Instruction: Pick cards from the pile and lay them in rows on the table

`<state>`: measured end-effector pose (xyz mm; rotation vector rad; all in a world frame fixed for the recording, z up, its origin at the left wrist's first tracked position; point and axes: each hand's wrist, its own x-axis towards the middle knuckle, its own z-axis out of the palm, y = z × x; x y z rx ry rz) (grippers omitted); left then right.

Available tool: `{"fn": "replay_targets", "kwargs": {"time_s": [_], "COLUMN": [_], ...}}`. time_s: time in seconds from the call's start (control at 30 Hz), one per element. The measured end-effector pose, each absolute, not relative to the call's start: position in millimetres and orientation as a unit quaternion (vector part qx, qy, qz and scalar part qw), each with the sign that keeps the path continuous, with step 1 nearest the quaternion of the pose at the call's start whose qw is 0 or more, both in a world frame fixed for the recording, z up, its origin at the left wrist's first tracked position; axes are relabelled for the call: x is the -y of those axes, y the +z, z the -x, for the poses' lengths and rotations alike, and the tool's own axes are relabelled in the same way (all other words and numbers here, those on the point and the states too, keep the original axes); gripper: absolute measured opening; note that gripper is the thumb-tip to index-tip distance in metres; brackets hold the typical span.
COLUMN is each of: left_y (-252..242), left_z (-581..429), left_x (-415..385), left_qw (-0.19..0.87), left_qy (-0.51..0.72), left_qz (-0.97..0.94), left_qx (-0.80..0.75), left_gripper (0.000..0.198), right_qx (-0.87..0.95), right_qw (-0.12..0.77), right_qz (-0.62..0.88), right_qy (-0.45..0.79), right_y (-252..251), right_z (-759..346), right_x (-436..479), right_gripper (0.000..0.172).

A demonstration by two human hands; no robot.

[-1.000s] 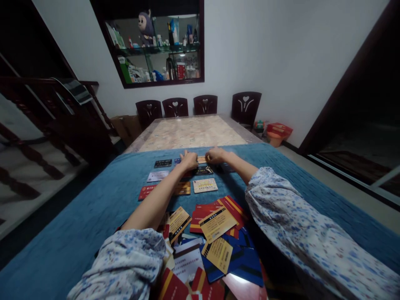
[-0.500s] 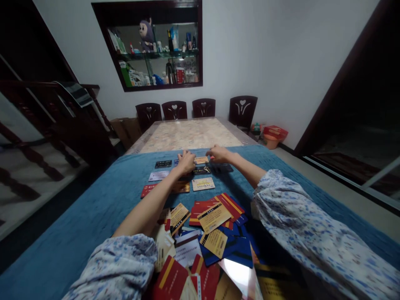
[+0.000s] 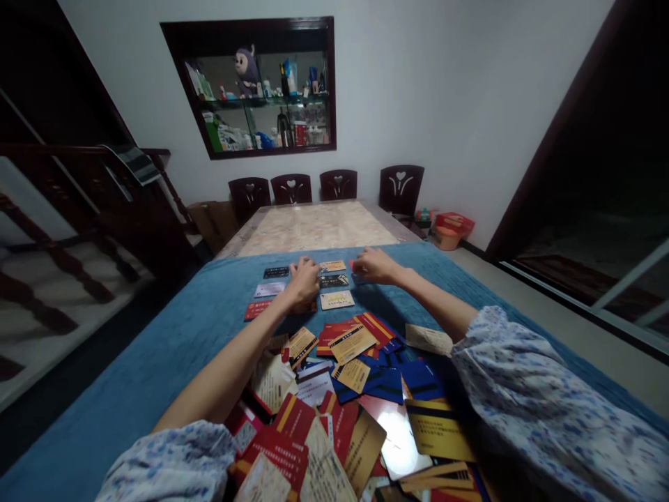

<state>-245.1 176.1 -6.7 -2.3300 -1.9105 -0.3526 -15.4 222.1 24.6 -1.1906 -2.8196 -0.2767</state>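
Note:
Cards lie in rows on the blue cloth: a black card at the far left, a gold card, a black card below it and a pale yellow card nearer. My left hand is over the middle of the rows, its fingers bent down; whatever is under them is hidden. At the right end of the far row, my right hand has its fingers together on a red card. Close to me, a heap of mixed cards spreads between my forearms.
Beyond the cloth is the bare marbled tabletop, with chairs behind it. A wall cabinet holds a plush toy and bottles. A railing stands left, a basket on the floor right.
The view has shifted slightly, showing more of the near heap. My left hand has come a little back from the far row and left. My right hand stays at the right end, by the red card.

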Motion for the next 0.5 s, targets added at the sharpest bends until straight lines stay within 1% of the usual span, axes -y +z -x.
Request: {"fn": "replay_targets", "kwargs": {"time_s": [0.27,0.5], "left_y": [-8.2,-14.1], "left_z": [242.5,228.4], "left_x": [-125.7,-83.8], "left_qw": [0.033,0.024], "left_qy": [-0.139,-0.157], "left_qz": [0.773,0.783], "left_qx": [0.618,0.601], "left_gripper": [0.034,0.032], "right_qx": [0.92,0.922], "right_qw": [0.078,0.115], "right_qz": [0.378,0.365], "right_qy": [-0.064,-0.067], "right_y": [17.4,3.9], "right_z": [-9.4,-36.2], "right_x": [-172.0,-134.9], "right_gripper": [0.024,0.025]}}
